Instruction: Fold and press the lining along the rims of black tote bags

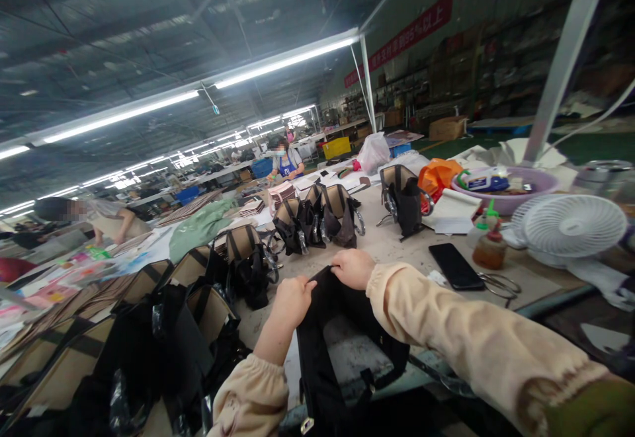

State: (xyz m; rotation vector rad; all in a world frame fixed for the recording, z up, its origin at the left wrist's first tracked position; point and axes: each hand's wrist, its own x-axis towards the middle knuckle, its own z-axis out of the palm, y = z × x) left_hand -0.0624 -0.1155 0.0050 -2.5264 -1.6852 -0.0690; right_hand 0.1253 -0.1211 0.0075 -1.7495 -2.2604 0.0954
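Observation:
A black bag piece (317, 364) with a metal fitting at its lower end stretches over the near edge of the table. My left hand (294, 301) pinches its upper edge on the left. Close beside it, my right hand (354, 268) grips the same edge from the right, fingers closed. Beyond my hands stand several partly made black bags (342, 215) with tan insides and plastic-wrapped fittings. More black bags (203, 318) crowd the table to the left of my left forearm. What lies under the bag piece is partly hidden.
To the right are a black phone (455, 266), scissors (500, 283), a glue bottle (490, 245), a white fan (570, 225) and a purple basin (533, 192). Another bag (403, 200) stands farther back. A co-worker (286, 162) sits across; another person (116, 219) bends at left.

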